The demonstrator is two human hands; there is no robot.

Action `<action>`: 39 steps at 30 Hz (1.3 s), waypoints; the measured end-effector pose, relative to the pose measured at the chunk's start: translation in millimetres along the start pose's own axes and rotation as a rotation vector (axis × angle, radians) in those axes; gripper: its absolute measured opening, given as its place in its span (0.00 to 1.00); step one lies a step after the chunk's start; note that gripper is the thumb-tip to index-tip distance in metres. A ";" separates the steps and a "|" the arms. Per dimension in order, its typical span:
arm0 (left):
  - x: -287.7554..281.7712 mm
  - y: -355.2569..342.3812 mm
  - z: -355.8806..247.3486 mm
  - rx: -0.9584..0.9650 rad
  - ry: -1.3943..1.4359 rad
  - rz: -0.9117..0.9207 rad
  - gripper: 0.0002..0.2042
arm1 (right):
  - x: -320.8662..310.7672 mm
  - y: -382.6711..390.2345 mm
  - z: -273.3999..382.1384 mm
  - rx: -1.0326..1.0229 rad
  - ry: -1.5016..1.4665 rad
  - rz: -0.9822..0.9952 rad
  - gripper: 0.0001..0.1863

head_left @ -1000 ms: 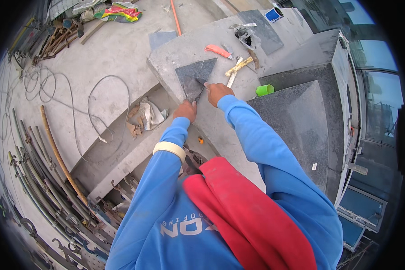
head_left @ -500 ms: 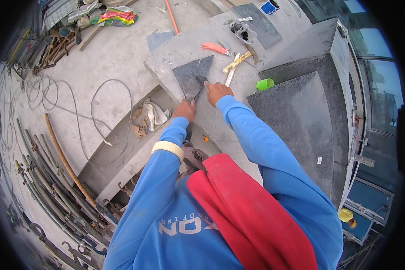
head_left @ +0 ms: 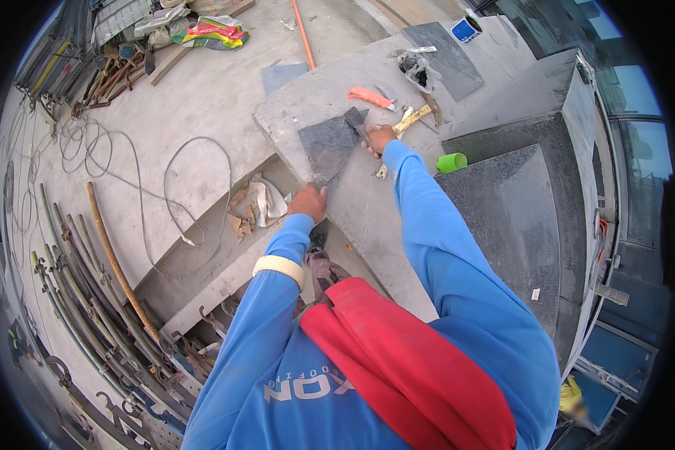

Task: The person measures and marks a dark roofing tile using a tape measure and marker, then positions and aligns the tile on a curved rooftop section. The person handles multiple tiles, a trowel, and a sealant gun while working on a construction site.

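Note:
My left hand [head_left: 308,202] has its fingers closed on the lower corner of a triangular dark slate piece [head_left: 319,146] lying on the concrete slab [head_left: 285,112]. My right hand [head_left: 379,139] grips a narrow, flat dark piece [head_left: 353,120] over the slate's upper right corner; whether it is stone or a tool I cannot tell. Just beyond are an orange-handled cutter [head_left: 367,96] and a hammer-like tool [head_left: 429,101], near a yellow-smeared stick [head_left: 412,118]. A crumpled plastic bag [head_left: 420,71] lies farther back.
A green cup [head_left: 451,162] sits beside a large dark panel [head_left: 510,225] at right. A bucket [head_left: 466,30] stands behind. Coiled cable [head_left: 195,142], metal poles [head_left: 97,285] and a recess with paper scraps [head_left: 259,202] lie left. A person in yellow [head_left: 574,397] is low at far right.
My right hand has moved up and to the right with the dark piece, toward the slate's far corner. My left hand stays at the lower corner, appearing slightly lower as the view shifted.

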State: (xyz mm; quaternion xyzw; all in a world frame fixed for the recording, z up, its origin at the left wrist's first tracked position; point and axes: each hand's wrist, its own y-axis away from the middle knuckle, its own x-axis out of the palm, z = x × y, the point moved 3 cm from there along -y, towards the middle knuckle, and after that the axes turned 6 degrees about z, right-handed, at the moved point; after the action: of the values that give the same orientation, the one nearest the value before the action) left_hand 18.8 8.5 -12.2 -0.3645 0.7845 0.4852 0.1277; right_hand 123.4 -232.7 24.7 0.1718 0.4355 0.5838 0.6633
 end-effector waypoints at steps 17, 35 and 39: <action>1.2 -7.3 3.6 -0.002 -0.041 0.003 0.28 | 45.0 55.4 -39.7 -0.250 0.865 -0.182 0.25; 24.5 64.2 2.8 0.249 1.401 0.110 0.22 | 130.6 214.9 -74.9 -0.896 0.178 -0.255 0.18; 3.7 78.2 16.7 0.221 1.231 0.124 0.17 | 112.1 211.7 -92.4 -0.852 0.044 -0.197 0.09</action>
State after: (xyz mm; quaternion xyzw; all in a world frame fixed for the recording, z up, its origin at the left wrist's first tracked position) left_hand -40.8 41.7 29.7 -0.5157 0.7794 0.1089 -0.3388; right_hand -87.6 -100.1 86.4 -0.1723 0.1841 0.6487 0.7180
